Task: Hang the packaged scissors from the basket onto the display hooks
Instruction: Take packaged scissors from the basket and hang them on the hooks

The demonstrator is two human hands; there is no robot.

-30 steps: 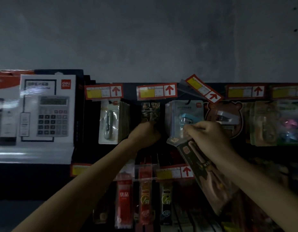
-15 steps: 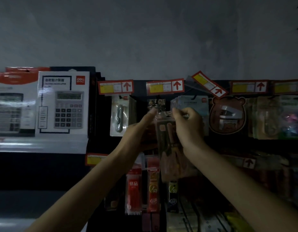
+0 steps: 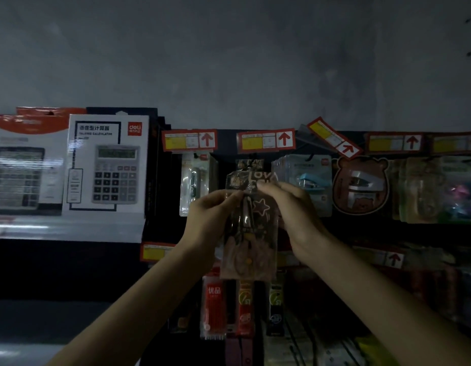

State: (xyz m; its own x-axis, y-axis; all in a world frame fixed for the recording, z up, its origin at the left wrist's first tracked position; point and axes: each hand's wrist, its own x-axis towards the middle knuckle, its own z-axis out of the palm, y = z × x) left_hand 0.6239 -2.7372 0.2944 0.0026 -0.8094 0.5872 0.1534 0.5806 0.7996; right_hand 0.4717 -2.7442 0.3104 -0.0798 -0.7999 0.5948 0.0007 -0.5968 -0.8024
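At display rack (image 3: 226, 154) | 1 scissors pkg (image 3: 249, 233) | 2 hands: left hand (image 3: 210, 220) + right hand (image 3: 295, 212) pinch its top | hook hidden, dim.

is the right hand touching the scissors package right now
Touching. The head view shows the right hand pinching the scissors package near its top with its fingertips, while the left hand grips the package's left edge.

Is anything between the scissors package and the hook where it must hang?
The left hand and right hand hold the scissors package at the hook, with nothing visible between; another pack hangs behind.
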